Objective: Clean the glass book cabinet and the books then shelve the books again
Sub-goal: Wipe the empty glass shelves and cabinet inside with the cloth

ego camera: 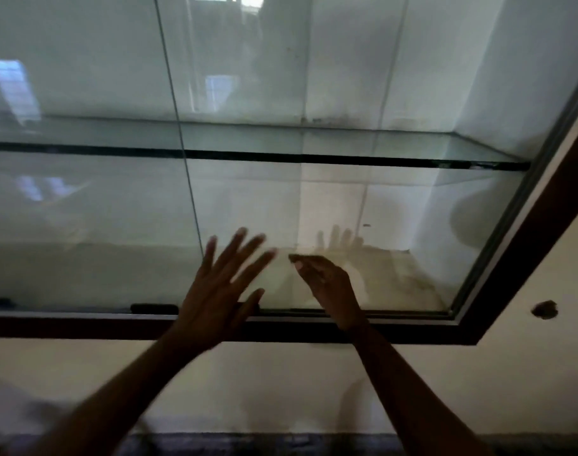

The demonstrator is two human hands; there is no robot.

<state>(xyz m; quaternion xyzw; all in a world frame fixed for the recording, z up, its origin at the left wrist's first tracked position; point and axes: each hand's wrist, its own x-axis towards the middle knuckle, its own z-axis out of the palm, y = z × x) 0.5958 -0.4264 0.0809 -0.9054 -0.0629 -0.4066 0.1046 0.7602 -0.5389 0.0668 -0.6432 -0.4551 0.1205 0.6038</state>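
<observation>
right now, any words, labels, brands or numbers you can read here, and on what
None can be read.
Cabinet frame and glass shelf: no label or brand.
Glass pane: blurred reflections only, no words.
Dark mark on the wall: a spot, not a sign.

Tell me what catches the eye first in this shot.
Two hands are raised at the lower front of the cabinet: the left hand spread flat, the right hand with fingers bent, too blurred to tell if it holds anything. Above them a glass shelf crosses the cabinet, and a dark frame runs along the bottom and right.
</observation>
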